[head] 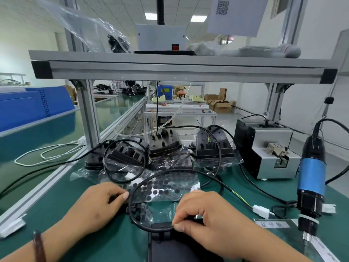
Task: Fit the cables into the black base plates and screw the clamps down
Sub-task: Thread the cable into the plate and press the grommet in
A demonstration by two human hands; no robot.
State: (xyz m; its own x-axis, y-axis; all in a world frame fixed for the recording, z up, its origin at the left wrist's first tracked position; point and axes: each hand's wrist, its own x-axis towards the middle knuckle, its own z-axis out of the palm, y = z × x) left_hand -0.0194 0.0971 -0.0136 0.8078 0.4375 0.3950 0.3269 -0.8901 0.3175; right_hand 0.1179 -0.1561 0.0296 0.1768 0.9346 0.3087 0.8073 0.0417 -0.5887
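With my right hand I'm pinching the black cable thumb-to-forefinger, over the far edge of the black base plate lying nearest me; left hand is curling at the loop's left, hold unclear.

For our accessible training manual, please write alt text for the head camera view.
The left hand and right hand pinch a looped black cable over a black base plate on a green mat. A blue electric screwdriver is at the right.
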